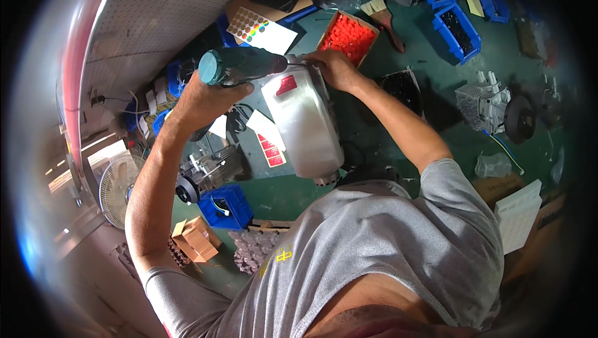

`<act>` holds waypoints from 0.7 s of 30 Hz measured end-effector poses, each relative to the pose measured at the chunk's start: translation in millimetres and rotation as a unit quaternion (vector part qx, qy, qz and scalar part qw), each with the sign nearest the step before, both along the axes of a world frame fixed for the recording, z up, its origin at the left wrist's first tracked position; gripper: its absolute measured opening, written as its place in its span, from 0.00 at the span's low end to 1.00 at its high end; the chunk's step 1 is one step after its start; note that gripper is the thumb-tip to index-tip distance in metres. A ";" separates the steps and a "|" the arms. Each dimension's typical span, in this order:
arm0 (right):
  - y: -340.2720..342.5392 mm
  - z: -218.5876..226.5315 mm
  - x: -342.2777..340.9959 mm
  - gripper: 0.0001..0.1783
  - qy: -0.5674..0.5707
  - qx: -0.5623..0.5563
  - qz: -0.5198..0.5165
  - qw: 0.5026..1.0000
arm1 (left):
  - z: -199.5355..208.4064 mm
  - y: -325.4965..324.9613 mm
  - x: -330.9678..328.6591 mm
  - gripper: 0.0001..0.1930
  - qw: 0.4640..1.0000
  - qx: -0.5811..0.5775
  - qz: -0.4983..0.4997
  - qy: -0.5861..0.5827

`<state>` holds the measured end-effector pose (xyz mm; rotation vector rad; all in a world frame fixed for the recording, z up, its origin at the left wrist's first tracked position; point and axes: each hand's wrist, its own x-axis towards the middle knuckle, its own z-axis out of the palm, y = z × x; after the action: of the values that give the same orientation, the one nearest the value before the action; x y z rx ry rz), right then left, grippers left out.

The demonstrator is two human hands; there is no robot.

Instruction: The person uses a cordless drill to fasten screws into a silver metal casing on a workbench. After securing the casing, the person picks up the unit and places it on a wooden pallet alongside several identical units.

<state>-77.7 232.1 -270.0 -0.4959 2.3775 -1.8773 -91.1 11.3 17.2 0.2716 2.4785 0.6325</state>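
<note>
My left hand (208, 103) is wrapped around the grip of a teal power screwdriver (240, 67), which lies nearly level and points right. Its thin bit reaches the far end of a silver metal cylinder-shaped housing (306, 129) with a red label on its side. Beside the bit's tip, my right hand (335, 68) is closed at the housing's far end, fingers pinched together. Whatever sits between those fingertips is too small to make out. A sheet of red labels (271, 150) lies left of the housing.
Beyond my right hand stands a box of red caps (350, 36), with a brush (387, 23) beside it. Blue bins (458, 33) are at the far right. Motor assemblies stand at right (492, 104) and left (208, 173). A fan (118, 188) is at the left edge.
</note>
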 end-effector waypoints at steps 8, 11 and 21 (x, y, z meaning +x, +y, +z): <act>0.4 1.3 10.0 0.17 -0.009 -0.013 -0.034 0.999 | -6.9 5.5 -16.0 0.20 0.998 -0.053 -0.042 0.004; -2.5 -9.9 18.0 0.16 -0.011 -0.036 -0.081 0.996 | 0.6 16.0 -18.7 0.22 0.994 -0.095 -0.048 -0.015; -38.0 -6.9 -96.9 0.15 -0.144 -0.004 0.247 0.958 | -1.5 24.5 -31.2 0.21 0.991 -0.093 -0.098 -0.005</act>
<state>-174.6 194.2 -276.9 -0.6857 1.8472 -1.6033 -122.4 35.8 15.6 0.4315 2.4407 0.3187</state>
